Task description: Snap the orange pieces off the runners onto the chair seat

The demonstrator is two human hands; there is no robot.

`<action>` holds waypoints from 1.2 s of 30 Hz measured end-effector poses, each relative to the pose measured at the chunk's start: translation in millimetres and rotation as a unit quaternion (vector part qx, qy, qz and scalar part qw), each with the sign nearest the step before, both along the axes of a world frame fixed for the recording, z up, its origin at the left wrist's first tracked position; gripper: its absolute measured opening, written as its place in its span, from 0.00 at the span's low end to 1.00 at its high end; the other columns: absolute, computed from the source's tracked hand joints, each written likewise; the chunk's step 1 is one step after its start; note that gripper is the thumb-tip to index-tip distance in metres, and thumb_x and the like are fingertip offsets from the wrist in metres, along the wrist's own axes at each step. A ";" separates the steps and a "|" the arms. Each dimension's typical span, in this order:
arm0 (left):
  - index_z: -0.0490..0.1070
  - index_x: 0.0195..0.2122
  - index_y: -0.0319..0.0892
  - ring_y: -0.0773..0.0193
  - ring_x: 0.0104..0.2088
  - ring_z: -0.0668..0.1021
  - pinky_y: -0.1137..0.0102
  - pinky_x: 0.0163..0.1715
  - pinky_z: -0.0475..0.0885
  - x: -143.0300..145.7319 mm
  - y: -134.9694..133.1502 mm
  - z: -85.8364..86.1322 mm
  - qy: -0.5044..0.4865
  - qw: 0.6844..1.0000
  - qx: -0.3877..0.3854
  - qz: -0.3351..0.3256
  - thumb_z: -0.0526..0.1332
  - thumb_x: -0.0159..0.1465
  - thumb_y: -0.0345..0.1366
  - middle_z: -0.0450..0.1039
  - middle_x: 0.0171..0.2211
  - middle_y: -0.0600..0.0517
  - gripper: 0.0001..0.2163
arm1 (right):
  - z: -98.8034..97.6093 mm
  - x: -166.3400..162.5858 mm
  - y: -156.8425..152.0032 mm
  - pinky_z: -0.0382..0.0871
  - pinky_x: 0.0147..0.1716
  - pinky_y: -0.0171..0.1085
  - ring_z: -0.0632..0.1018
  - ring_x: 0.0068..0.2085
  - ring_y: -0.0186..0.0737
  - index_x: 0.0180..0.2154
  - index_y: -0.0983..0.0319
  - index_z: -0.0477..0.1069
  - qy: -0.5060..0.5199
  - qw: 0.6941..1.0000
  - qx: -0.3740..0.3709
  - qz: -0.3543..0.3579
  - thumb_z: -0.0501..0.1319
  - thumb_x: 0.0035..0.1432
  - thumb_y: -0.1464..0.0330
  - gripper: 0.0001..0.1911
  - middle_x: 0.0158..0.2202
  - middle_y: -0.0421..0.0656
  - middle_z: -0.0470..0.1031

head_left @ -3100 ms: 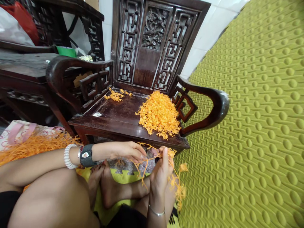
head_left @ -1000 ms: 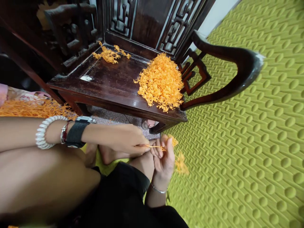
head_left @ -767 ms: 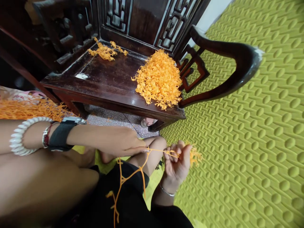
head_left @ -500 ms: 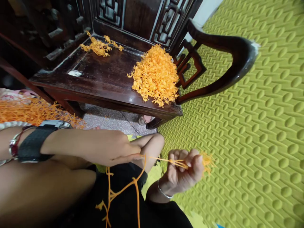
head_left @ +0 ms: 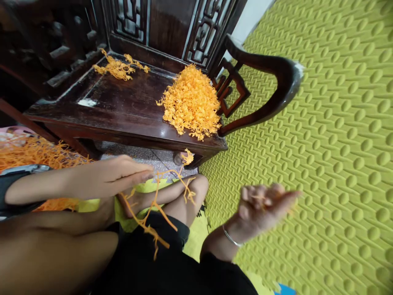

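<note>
My left hand (head_left: 118,176) pinches a long orange plastic strand (head_left: 153,205) that dangles over my crossed legs, with a small tuft at its free end near the chair edge. My right hand (head_left: 264,205) is blurred, out to the right above the green mat, with a small orange tuft in its curled fingers. A large heap of orange tufts (head_left: 192,102) lies on the dark wooden chair seat (head_left: 123,110) right in front of me. A smaller bunch of orange strands (head_left: 118,69) lies at the back left of the seat.
The chair's curved armrest (head_left: 273,82) juts out to the right above the green embossed mat (head_left: 331,164). A mass of long orange strands (head_left: 37,153) lies on the floor at the left behind my left arm.
My hands have pulled apart: the strand stretched between them has parted. My right hand has swung out to the right with a tuft, and my left keeps the long strand.
</note>
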State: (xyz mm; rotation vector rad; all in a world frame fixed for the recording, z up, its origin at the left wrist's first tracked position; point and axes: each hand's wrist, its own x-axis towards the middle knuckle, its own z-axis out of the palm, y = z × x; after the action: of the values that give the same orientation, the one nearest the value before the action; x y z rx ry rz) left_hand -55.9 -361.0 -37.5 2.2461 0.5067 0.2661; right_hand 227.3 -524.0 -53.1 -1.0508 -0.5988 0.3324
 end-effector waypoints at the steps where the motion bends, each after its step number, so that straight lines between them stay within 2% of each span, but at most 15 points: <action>1: 0.68 0.26 0.39 0.75 0.26 0.68 0.81 0.30 0.61 -1.0 -0.3 4.9 0.003 1.000 -0.014 -0.023 0.48 0.68 0.36 0.65 0.21 0.58 0.15 | -3.6 -4.2 18.4 0.42 0.14 0.32 0.47 0.12 0.26 0.16 0.59 0.57 -0.007 0.998 -0.013 0.053 0.62 0.51 0.49 0.27 0.10 0.30 0.45; 4: 0.66 0.28 0.39 0.76 0.24 0.66 0.82 0.28 0.60 -5.5 0.3 17.7 -0.036 0.997 -0.043 -0.047 0.45 0.68 0.33 0.63 0.23 0.59 0.15 | -3.9 0.2 73.3 0.45 0.16 0.31 0.51 0.15 0.25 0.15 0.61 0.53 -0.087 0.992 -0.041 0.085 0.62 0.53 0.50 0.29 0.12 0.31 0.48; 6: 0.68 0.32 0.39 0.76 0.27 0.68 0.82 0.31 0.62 -10.4 2.1 20.4 -0.054 0.997 -0.053 -0.016 0.45 0.68 0.34 0.66 0.26 0.58 0.14 | 6.8 14.8 110.9 0.45 0.18 0.31 0.53 0.16 0.25 0.16 0.61 0.54 -0.192 0.979 -0.061 0.045 0.60 0.55 0.51 0.28 0.14 0.32 0.50; 8: 0.68 0.34 0.39 0.75 0.27 0.67 0.81 0.30 0.62 -16.4 5.1 17.4 -0.073 0.994 -0.077 0.022 0.45 0.69 0.36 0.66 0.27 0.57 0.14 | 23.0 30.6 151.7 0.48 0.20 0.32 0.56 0.19 0.27 0.18 0.61 0.55 -0.313 0.945 -0.097 -0.008 0.57 0.56 0.48 0.27 0.16 0.34 0.52; 10: 0.68 0.36 0.39 0.75 0.24 0.63 0.80 0.26 0.60 -22.3 8.6 11.7 -0.111 0.987 -0.106 0.037 0.45 0.70 0.38 0.60 0.24 0.58 0.14 | 38.7 41.9 194.4 0.54 0.24 0.33 0.61 0.22 0.30 0.20 0.62 0.59 -0.426 0.886 -0.172 -0.064 0.54 0.55 0.44 0.28 0.18 0.36 0.56; 12: 0.67 0.36 0.39 0.74 0.22 0.58 0.78 0.24 0.57 -27.0 11.3 7.4 -0.157 0.978 -0.129 0.046 0.45 0.70 0.39 0.53 0.21 0.58 0.14 | 47.7 47.5 234.6 0.60 0.30 0.37 0.68 0.27 0.38 0.23 0.63 0.64 -0.512 0.802 -0.287 -0.112 0.50 0.54 0.40 0.32 0.21 0.41 0.63; 15: 0.66 0.35 0.39 0.73 0.23 0.57 0.77 0.24 0.57 -31.1 12.8 7.9 -0.209 0.967 -0.129 0.060 0.45 0.70 0.40 0.51 0.21 0.58 0.15 | 45.0 50.4 277.8 0.64 0.42 0.48 0.73 0.42 0.55 0.31 0.69 0.72 -0.576 0.680 -0.436 -0.119 0.48 0.52 0.38 0.39 0.34 0.57 0.73; 17: 0.66 0.35 0.39 0.73 0.22 0.56 0.77 0.24 0.55 -32.4 12.9 11.1 -0.228 0.963 -0.125 0.069 0.45 0.70 0.41 0.50 0.20 0.58 0.15 | 37.7 51.7 291.6 0.61 0.48 0.54 0.69 0.51 0.62 0.37 0.72 0.73 -0.588 0.646 -0.479 -0.092 0.52 0.49 0.37 0.41 0.45 0.63 0.71; 21: 0.67 0.34 0.38 0.73 0.21 0.54 0.76 0.22 0.53 -32.8 15.5 15.1 -0.242 0.957 -0.140 0.078 0.47 0.69 0.44 0.50 0.20 0.58 0.16 | 29.0 51.9 295.7 0.64 0.49 0.48 0.68 0.55 0.56 0.44 0.65 0.74 -0.589 0.657 -0.466 -0.071 0.62 0.46 0.44 0.35 0.53 0.56 0.67; 24: 0.67 0.33 0.38 0.74 0.20 0.53 0.78 0.20 0.51 -29.2 19.1 15.4 -0.272 0.939 -0.183 0.100 0.48 0.68 0.44 0.49 0.19 0.59 0.16 | 29.6 49.9 296.3 0.66 0.44 0.44 0.74 0.46 0.52 0.42 0.67 0.75 -0.587 0.661 -0.458 -0.094 0.54 0.59 0.52 0.26 0.44 0.57 0.74; 26: 0.66 0.32 0.38 0.75 0.18 0.51 0.78 0.18 0.49 -24.7 21.4 16.1 -0.308 0.914 -0.230 0.129 0.49 0.68 0.44 0.47 0.18 0.60 0.16 | 29.9 50.2 298.4 0.65 0.43 0.47 0.76 0.41 0.53 0.38 0.72 0.76 -0.585 0.656 -0.464 -0.109 0.48 0.64 0.60 0.25 0.37 0.60 0.75; 28: 0.64 0.31 0.38 0.76 0.17 0.50 0.79 0.16 0.47 -20.0 23.9 17.2 -0.344 0.882 -0.277 0.163 0.51 0.67 0.44 0.45 0.17 0.61 0.15 | 28.7 52.7 300.9 0.63 0.45 0.51 0.75 0.42 0.57 0.35 0.75 0.76 -0.590 0.651 -0.464 -0.118 0.47 0.63 0.67 0.23 0.34 0.64 0.75; 32: 0.63 0.31 0.40 0.77 0.16 0.48 0.81 0.15 0.46 -16.3 30.6 19.4 -0.384 0.841 -0.317 0.213 0.52 0.67 0.43 0.43 0.17 0.62 0.13 | 26.4 54.2 305.0 0.59 0.49 0.53 0.70 0.50 0.59 0.43 0.73 0.74 -0.613 0.653 -0.426 -0.128 0.55 0.56 0.71 0.16 0.43 0.63 0.73; 34: 0.63 0.31 0.40 0.77 0.16 0.47 0.81 0.15 0.46 -16.9 33.2 19.9 -0.391 0.837 -0.315 0.219 0.52 0.66 0.44 0.42 0.17 0.62 0.13 | 30.1 44.8 304.8 0.60 0.50 0.50 0.66 0.54 0.57 0.45 0.68 0.73 -0.606 0.702 -0.345 -0.146 0.57 0.56 0.67 0.17 0.50 0.60 0.68; 36: 0.63 0.30 0.40 0.77 0.16 0.48 0.81 0.15 0.46 -17.2 34.4 19.8 -0.379 0.845 -0.311 0.211 0.52 0.66 0.44 0.42 0.17 0.62 0.14 | 38.9 24.8 299.2 0.62 0.50 0.48 0.67 0.53 0.52 0.42 0.66 0.75 -0.563 0.792 -0.214 -0.106 0.55 0.59 0.59 0.20 0.50 0.56 0.68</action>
State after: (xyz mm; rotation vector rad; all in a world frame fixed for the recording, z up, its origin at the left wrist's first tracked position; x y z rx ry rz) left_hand -73.1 -326.6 -17.7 1.2271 0.5364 1.0103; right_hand 252.1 -224.8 -14.2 -1.7234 -1.5018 -0.4542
